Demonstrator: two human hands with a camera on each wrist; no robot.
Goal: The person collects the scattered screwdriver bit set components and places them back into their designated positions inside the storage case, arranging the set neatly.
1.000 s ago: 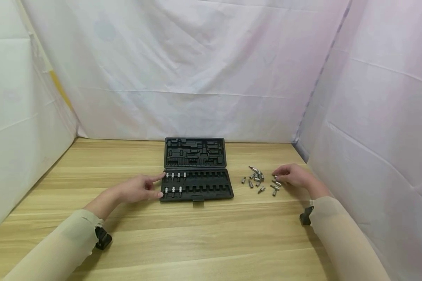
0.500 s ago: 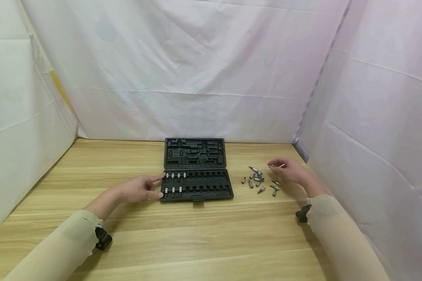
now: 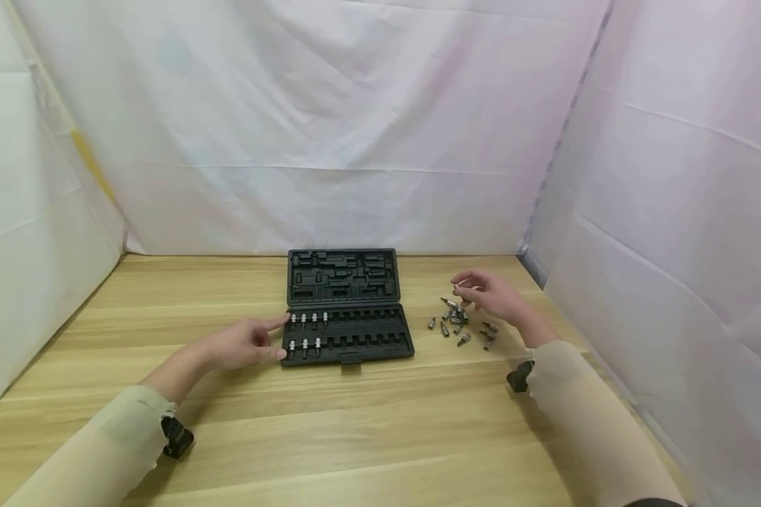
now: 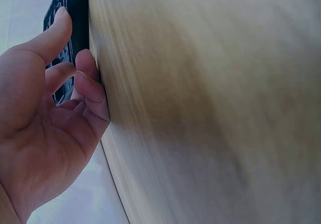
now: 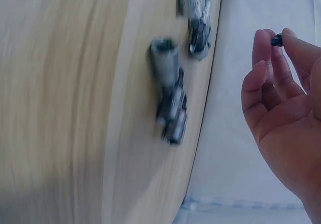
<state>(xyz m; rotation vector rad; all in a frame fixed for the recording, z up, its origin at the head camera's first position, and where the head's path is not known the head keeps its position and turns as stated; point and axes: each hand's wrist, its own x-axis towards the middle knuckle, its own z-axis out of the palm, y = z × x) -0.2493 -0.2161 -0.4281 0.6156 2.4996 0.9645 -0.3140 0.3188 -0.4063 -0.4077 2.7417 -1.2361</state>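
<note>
Seven bits (image 3: 314, 321) are sitting in the black case (image 3: 368, 327), four along the back row and three along the front, all toward its left end. I am seeing the case lying unfolded on the worktop (image 3: 355, 429), with its lid (image 3: 343, 276) spreading out behind and its catch (image 3: 351, 358) facing the near side.

With the left hand (image 3: 239, 343) I am touching the case's left end: the forefinger is reaching the corner by the hinge, the thumb is lying at the front corner, and the two are standing well apart. On the left wrist view I am making out the other fingers bending loosely beside the case.

With the right hand (image 3: 491, 297) I am pinching a held bit (image 5: 277, 40) between thumb and fingertips, up off the worktop; only a small dark part of it is showing.

The loose bits (image 3: 456, 321) are lying to the right of the case, most of them bunching together, a few resting apart nearer the right wrist. On the right wrist view, several are blurring.

Pale sleeves (image 3: 592, 405) are covering both forearms, and white cloth (image 3: 330, 127) is hanging behind the worktop.
</note>
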